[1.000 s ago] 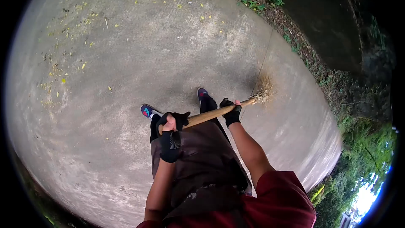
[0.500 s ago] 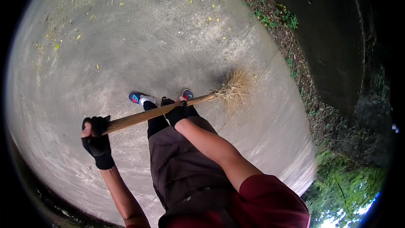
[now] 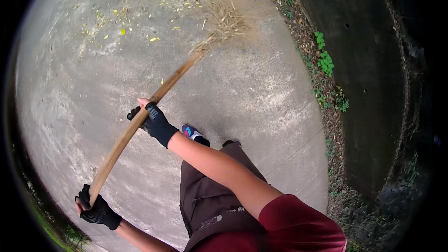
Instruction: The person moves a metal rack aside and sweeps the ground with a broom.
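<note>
A broom has a long wooden handle (image 3: pixel 120 145) and a bushy straw head (image 3: pixel 227 18), which is blurred at its edges and lies over the pavement at the upper middle. My left hand (image 3: pixel 97 209), in a black glove with bare fingertips, is closed round the handle's lower-left end. Farther up, about mid-handle, my right hand (image 3: pixel 153 120) grips it in a matching glove. The handle slants from lower left to upper right. Yellow leaves (image 3: pixel 123 31) are scattered on the concrete (image 3: pixel 242 93) left of the straw head.
My shoe (image 3: pixel 190 131) shows below the broom, beside a dark apron (image 3: pixel 219 198). Along the right runs a strip of soil and dead leaves (image 3: pixel 305 49) with green plants (image 3: pixel 325 63), bordering a dark channel (image 3: pixel 368 88). Grass (image 3: pixel 53 233) edges the lower left.
The broom head has swung up and away from my feet towards the leaves. My right hand has moved up and left; my left hand has moved lower. Both hands keep hold of the handle.
</note>
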{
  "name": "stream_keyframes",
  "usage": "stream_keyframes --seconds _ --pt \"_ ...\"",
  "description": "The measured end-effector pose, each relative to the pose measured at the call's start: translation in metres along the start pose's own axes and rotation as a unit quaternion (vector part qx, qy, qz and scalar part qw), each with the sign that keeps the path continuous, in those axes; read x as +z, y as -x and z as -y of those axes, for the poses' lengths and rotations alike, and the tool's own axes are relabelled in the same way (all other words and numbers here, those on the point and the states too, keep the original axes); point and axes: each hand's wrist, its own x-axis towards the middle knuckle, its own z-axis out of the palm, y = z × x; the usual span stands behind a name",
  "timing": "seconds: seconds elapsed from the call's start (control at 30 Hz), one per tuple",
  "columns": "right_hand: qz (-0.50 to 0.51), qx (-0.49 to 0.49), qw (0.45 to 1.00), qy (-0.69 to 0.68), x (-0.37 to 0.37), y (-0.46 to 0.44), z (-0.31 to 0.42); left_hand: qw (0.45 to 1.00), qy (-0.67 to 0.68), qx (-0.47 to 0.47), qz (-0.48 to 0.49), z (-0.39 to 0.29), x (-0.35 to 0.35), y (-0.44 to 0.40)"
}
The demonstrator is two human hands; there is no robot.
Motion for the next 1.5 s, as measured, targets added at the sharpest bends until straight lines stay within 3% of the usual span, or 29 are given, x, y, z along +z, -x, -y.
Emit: stream_keyframes --seconds 0.07,0.13,0.17,0.23,0.27,0.3,0.37,0.4,0.43,0.47,0.53,0.57,0.6,0.63,0.7,0.73,0.8,0.83,0.97,1.0,1.03,1.07,1.13,1.2,1.23,1.27,1.3,1.43,1.5 --pt "-0.078 0.039 0.996 -0.031 0.001 0.027 0.035 0.977 0.058 -0.162 0.125 -0.001 -0.002 -0.042" --pt "-0.098 -0.071 0.992 -0.034 -0.027 0.038 0.082 0.971 0.023 -0.187 0.147 0.045 0.026 -0.066" --pt "-0.248 -0.134 0.960 -0.008 -0.061 0.032 0.118 0.967 0.017 -0.227 0.117 0.072 0.056 -0.069" --pt "-0.205 -0.177 0.962 0.016 -0.141 0.030 0.184 0.939 0.024 -0.301 0.167 0.136 0.098 -0.077" --pt "-0.269 -0.213 0.939 -0.007 -0.163 0.027 0.202 0.936 -0.012 -0.328 0.130 0.166 0.136 -0.070" --pt "-0.176 -0.182 0.953 -0.168 -0.196 0.024 0.220 0.921 -0.042 -0.348 0.171 0.193 0.170 -0.064" --pt "-0.270 -0.169 0.905 -0.283 -0.201 0.012 0.231 0.886 -0.116 -0.379 0.241 0.228 0.199 -0.076" --pt "-0.440 -0.194 0.847 -0.227 -0.170 -0.019 0.235 0.866 -0.157 -0.385 0.277 0.245 0.210 -0.092" --pt "-0.415 -0.175 0.877 -0.164 -0.135 -0.043 0.231 0.876 -0.178 -0.378 0.241 0.238 0.235 -0.117" --pt "-0.419 -0.166 0.882 -0.136 -0.102 -0.063 0.213 0.919 -0.150 -0.324 0.165 0.228 0.266 -0.139" --pt "-0.430 -0.161 0.883 -0.098 -0.017 -0.130 0.186 0.941 -0.152 -0.249 0.173 0.180 0.282 -0.208" --pt "-0.318 -0.016 0.926 -0.201 0.029 -0.173 0.177 0.953 -0.111 -0.208 0.188 0.147 0.285 -0.236" --pt "-0.235 -0.013 0.946 -0.221 0.076 -0.215 0.147 0.976 -0.110 -0.123 0.139 0.114 0.293 -0.251" --pt "-0.262 -0.047 0.951 -0.157 0.135 -0.254 0.124 0.983 -0.081 -0.076 0.149 0.078 0.290 -0.264" --pt "-0.168 -0.001 0.977 -0.132 0.213 -0.332 0.103 0.988 -0.108 0.047 0.097 0.045 0.306 -0.259" --pt "-0.109 0.000 0.993 -0.044 0.254 -0.359 0.109 0.980 -0.104 0.074 0.153 0.047 0.315 -0.255" --pt "-0.015 0.026 0.996 0.080 0.333 -0.402 0.120 0.954 -0.221 0.202 0.006 0.081 0.358 -0.251" --pt "-0.005 0.046 0.991 0.127 0.376 -0.401 0.120 0.948 -0.232 0.219 -0.002 0.068 0.351 -0.266" --pt "0.036 0.119 0.982 0.142 0.443 -0.412 0.100 0.950 -0.114 0.284 -0.064 0.022 0.332 -0.355" --pt "0.034 0.134 0.983 0.124 0.450 -0.415 0.102 0.860 -0.165 0.381 -0.295 0.051 0.381 -0.379" --pt "0.004 0.130 0.989 0.071 0.451 -0.420 0.111 0.952 -0.072 0.281 -0.096 0.042 0.337 -0.413" --pt "-0.032 0.132 0.991 0.021 0.445 -0.424 0.128 0.980 0.024 0.168 0.105 0.039 0.286 -0.438" --pt "-0.063 0.133 0.987 -0.066 0.409 -0.451 0.183 0.992 0.051 0.080 0.083 0.108 0.330 -0.491" --pt "-0.133 0.004 0.990 -0.055 0.380 -0.463 0.259 0.994 0.016 -0.017 0.108 0.192 0.361 -0.539" --pt "-0.103 -0.014 0.993 -0.059 0.349 -0.474 0.305 0.989 0.028 -0.084 0.119 0.241 0.382 -0.556" --pt "-0.218 -0.140 0.965 0.037 0.310 -0.484 0.353 0.983 0.019 -0.149 0.105 0.290 0.415 -0.563" --pt "-0.310 -0.201 0.923 0.106 0.364 -0.454 0.377 0.972 -0.007 -0.201 0.119 0.339 0.451 -0.563" --pt "-0.211 -0.204 0.955 -0.025 0.262 -0.459 0.509 0.886 -0.097 -0.386 0.240 0.489 0.551 -0.541" --pt "-0.344 -0.212 0.912 -0.074 0.244 -0.462 0.540 0.871 -0.163 -0.381 0.265 0.509 0.607 -0.542"
